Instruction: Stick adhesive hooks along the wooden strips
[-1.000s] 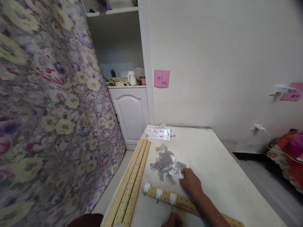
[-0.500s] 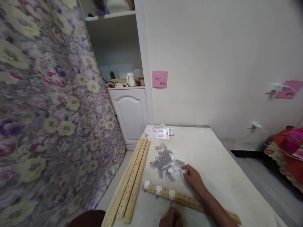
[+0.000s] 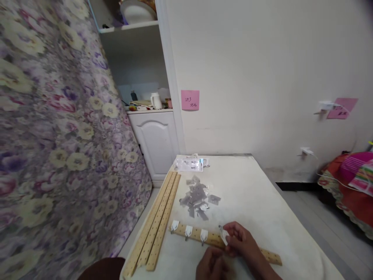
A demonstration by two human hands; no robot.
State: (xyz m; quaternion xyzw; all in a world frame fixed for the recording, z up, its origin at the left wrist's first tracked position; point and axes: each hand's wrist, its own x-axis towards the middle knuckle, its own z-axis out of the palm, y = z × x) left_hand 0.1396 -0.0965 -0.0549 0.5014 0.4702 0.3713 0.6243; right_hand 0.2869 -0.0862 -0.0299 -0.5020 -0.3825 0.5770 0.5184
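A pale wooden strip [image 3: 269, 256] with rows of holes lies across the near part of the white table [image 3: 262, 198]. Three white hooks [image 3: 188, 231] sit on its left end. My right hand [image 3: 241, 243] is pinched on another small white hook [image 3: 223, 233] just above the strip, to the right of the three. My left hand [image 3: 211, 266] is curled at the bottom edge, close beside the right hand; what its fingers hold is hidden. A heap of grey adhesive hook pieces [image 3: 196, 196] lies beyond the strip.
Three long perforated wooden strips [image 3: 155, 223] lie along the table's left edge. A clear hook packet [image 3: 189, 164] sits at the far edge by the wall. A floral mattress [image 3: 58, 136] leans at left. A white cabinet [image 3: 155, 136] stands behind. Colourful bedding [image 3: 349, 182] is at right.
My right hand left the grey heap with a white hook and drew back over the strip. My left hand rose toward it. The view shifted slightly right.
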